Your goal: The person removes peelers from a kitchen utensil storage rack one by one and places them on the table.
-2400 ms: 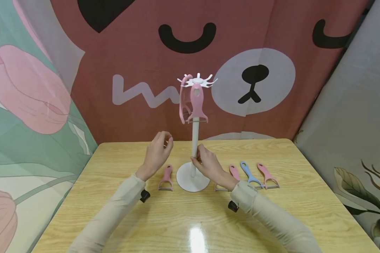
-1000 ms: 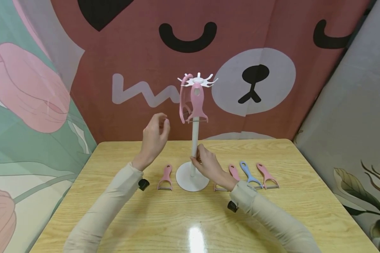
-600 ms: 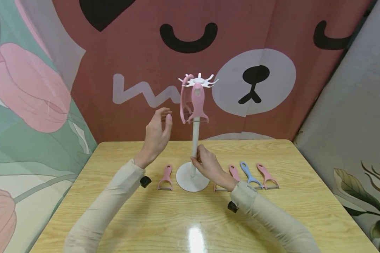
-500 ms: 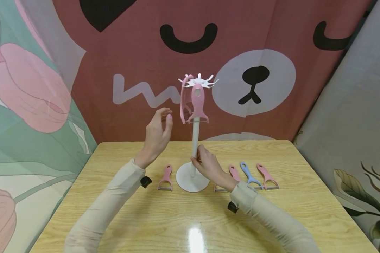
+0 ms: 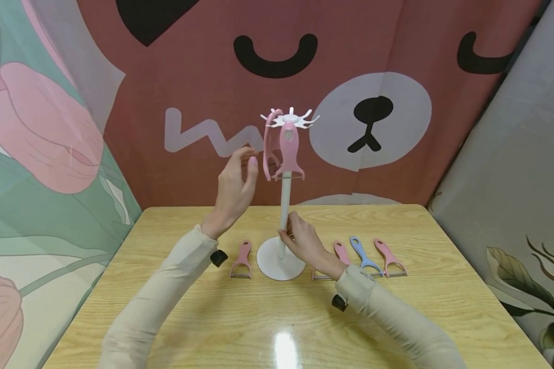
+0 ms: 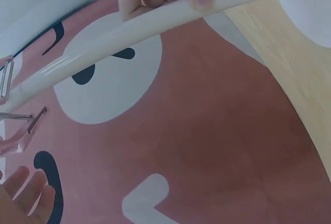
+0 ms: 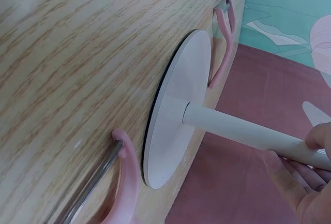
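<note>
Right hand: I grip the white stand low on its pole, thumb and fingers pinching it a little above the round base. The stand is upright, base flat on the wood-grain surface.

Left hand: raised and free, fingers loosely bent, thumb apart from them. It is just beside the hanging peelers; the left wrist view shows a gap between fingertips and peeler.

On the stand: a ring of white hooks at the top carries two pink peelers, blades down. The front peeler faces me flat-on; the side peeler hangs edge-on to its left, nearest my left hand.

On the surface: a lone pink peeler lies near the base, on its left. To the right of the base lie a half-hidden pink peeler, partly covered by my right hand, then a blue peeler, then an outer pink peeler. All four have handles away from me, blades towards me.

Markings: the reddish backdrop bears a printed animal face and a pale zigzag; whether the zigzag is meant as lettering I cannot tell.
</note>
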Action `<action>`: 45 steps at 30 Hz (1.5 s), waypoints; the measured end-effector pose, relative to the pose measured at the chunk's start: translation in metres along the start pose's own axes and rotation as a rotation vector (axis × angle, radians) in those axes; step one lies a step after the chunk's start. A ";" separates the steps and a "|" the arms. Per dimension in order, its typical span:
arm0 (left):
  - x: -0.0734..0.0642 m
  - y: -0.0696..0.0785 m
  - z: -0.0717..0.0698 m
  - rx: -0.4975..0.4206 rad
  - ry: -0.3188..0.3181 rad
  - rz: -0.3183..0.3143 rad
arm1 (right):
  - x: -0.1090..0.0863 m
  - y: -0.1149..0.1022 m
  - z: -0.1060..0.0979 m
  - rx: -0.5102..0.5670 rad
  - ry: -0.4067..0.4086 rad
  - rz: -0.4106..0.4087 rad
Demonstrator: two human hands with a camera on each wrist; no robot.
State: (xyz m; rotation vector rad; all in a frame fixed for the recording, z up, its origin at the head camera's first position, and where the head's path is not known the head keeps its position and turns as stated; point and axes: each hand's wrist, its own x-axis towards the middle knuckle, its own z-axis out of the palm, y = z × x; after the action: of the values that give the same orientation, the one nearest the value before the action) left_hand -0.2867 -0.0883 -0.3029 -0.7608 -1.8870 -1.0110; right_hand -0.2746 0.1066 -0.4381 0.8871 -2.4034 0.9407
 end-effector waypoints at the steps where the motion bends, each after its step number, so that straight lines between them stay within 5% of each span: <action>1: 0.001 0.001 0.001 -0.004 0.004 0.003 | 0.000 0.000 0.000 -0.002 0.000 0.001; 20: 0.007 0.009 0.012 -0.060 0.026 0.095 | 0.000 0.000 0.001 -0.008 0.009 -0.009; 45: 0.012 0.018 0.015 -0.138 0.000 0.030 | 0.000 0.001 0.001 -0.013 -0.002 0.005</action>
State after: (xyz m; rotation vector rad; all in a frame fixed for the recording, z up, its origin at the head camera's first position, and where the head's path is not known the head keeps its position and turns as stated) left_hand -0.2839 -0.0656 -0.2911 -0.8656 -1.8146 -1.1310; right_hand -0.2753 0.1061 -0.4393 0.8786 -2.4120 0.9256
